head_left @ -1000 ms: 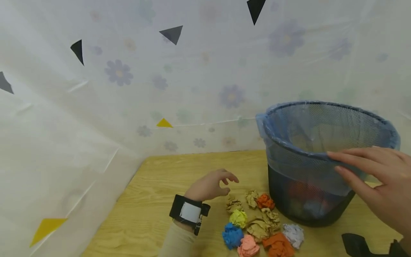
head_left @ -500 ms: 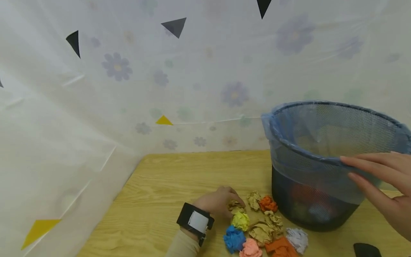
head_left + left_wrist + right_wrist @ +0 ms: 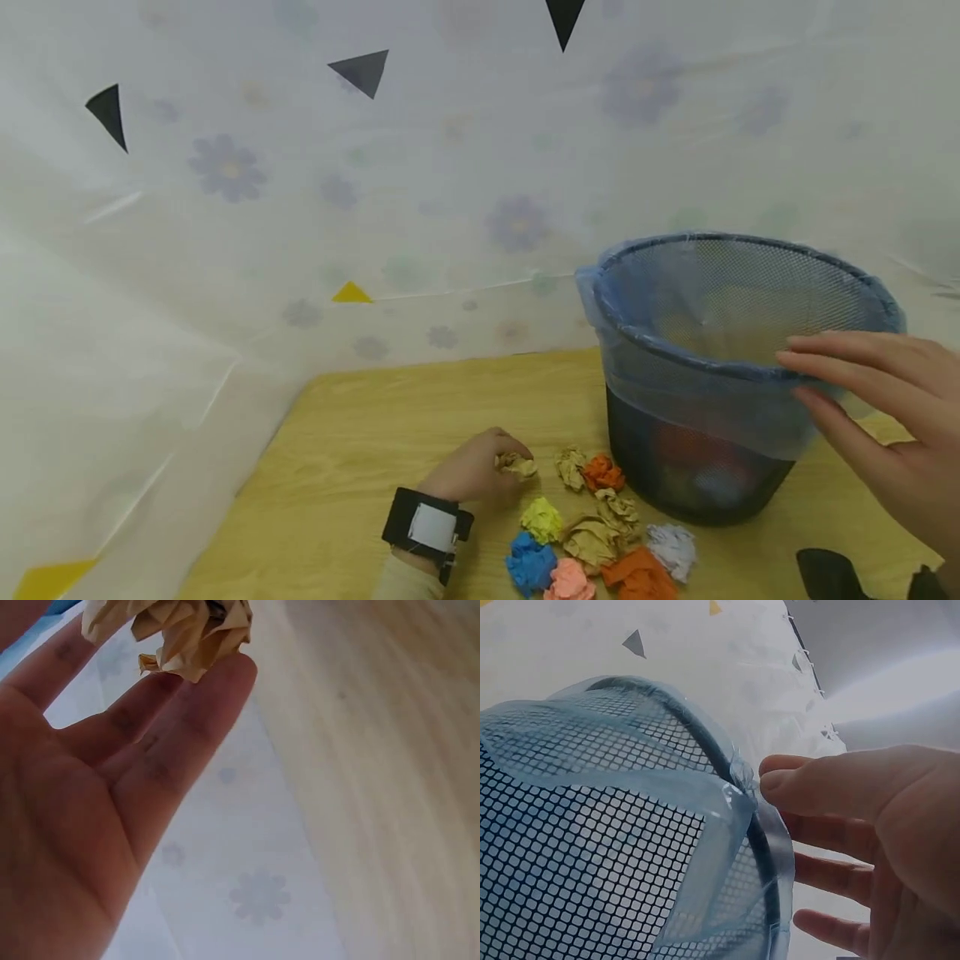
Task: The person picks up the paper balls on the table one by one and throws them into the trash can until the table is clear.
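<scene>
My left hand (image 3: 467, 468) holds a crumpled ball of tan paper (image 3: 519, 467) low over the table. In the left wrist view that paper ball (image 3: 196, 636) sits at the fingertips, its upper part cut off by the frame. At the right, my right hand (image 3: 892, 400) has its fingers stretched out at the rim of a black mesh waste bin (image 3: 697, 442) lined with a blue plastic bag (image 3: 637, 367). The right wrist view has the thumb and fingers beside the rim, with slight or no contact; I cannot tell which.
Left of the bin lie more crumpled paper balls: yellow (image 3: 542, 520), blue (image 3: 531, 563), pink (image 3: 570, 581), orange (image 3: 640, 575), white (image 3: 671, 550) and tan (image 3: 591, 540). Coloured shapes show dimly inside the bin. A flowered plastic sheet (image 3: 450, 208) hangs behind the wooden table (image 3: 322, 467).
My left hand came down to the tan paper ball beside the yellow one, took hold of it and drew it slightly away from the group. The right hand stays by the bin's rim.
</scene>
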The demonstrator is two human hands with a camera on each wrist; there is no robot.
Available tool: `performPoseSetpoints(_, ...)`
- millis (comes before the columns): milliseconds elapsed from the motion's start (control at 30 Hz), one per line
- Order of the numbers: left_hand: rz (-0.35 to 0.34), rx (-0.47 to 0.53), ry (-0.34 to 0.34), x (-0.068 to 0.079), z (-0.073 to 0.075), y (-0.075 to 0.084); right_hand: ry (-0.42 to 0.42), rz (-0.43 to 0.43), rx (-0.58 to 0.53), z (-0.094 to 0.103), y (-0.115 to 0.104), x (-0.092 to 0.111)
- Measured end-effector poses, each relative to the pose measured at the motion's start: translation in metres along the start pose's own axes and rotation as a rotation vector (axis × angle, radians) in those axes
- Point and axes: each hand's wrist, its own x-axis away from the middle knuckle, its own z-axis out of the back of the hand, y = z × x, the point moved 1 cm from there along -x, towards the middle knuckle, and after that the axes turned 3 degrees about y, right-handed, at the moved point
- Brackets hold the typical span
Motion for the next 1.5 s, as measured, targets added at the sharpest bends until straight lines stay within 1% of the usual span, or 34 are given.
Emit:
performPoseSetpoints(33,0.009,0.005,0.02,0.001,0.005,0.002,-0.008,0.001,0.032,0.005,-0.025,-0.013)
performPoseSetpoints(133,0.013,0.036,0.052,0.004,0.019,0.011,-0.031,-0.004,0.119,0.028,-0.12,-0.059)
performPoseSetpoints(167,0.01,0.044,0.06,0.004,0.023,0.015,-0.035,-0.01,0.143,0.035,-0.148,-0.072)
performPoseSetpoints(200,0.001,0.051,0.065,0.005,0.027,0.019,-0.013,0.0,0.163,0.04,-0.17,-0.083)
performPoseSetpoints(233,-0.006,0.054,0.069,0.005,0.03,0.023,-0.014,-0.006,0.175,0.045,-0.19,-0.092)
performPoseSetpoints(267,-0.014,0.059,0.073,0.005,0.033,0.028,-0.004,-0.007,0.167,0.048,-0.205,-0.099)
performPoseSetpoints(333,-0.028,0.067,0.089,0.007,0.039,0.038,0.004,-0.011,0.179,0.051,-0.221,-0.106)
performPoseSetpoints(400,-0.045,0.065,0.116,0.009,0.043,0.049,0.003,-0.013,0.185,0.053,-0.226,-0.108)
performPoseSetpoints(467,-0.072,0.056,0.15,0.011,0.047,0.06,0.005,-0.003,0.179,0.053,-0.226,-0.108)
performPoseSetpoints(633,-0.192,0.041,0.22,0.018,0.055,0.089,0.009,0.015,0.166,0.055,-0.222,-0.107)
performPoseSetpoints(767,-0.272,0.021,0.242,0.022,0.057,0.106,0.009,0.029,0.152,0.057,-0.222,-0.109)
performPoseSetpoints(933,-0.35,-0.012,0.273,0.026,0.057,0.123,0.021,0.032,0.16,0.061,-0.223,-0.109)
performPoseSetpoints(1067,-0.417,-0.015,0.322,0.029,0.057,0.136,0.022,0.036,0.146,0.062,-0.222,-0.109)
performPoseSetpoints(1200,-0.473,-0.029,0.386,0.031,0.056,0.145,0.02,0.046,0.124,0.063,-0.221,-0.109)
performPoseSetpoints(1367,-0.493,0.004,0.45,0.028,0.058,0.149,0.018,0.045,0.113,0.061,-0.218,-0.108)
performPoseSetpoints(1433,-0.499,0.027,0.458,0.027,0.06,0.15,0.018,0.043,0.104,0.06,-0.217,-0.107)
performPoseSetpoints(1500,-0.52,0.034,0.466,0.026,0.065,0.153,0.023,0.042,0.094,0.06,-0.216,-0.107)
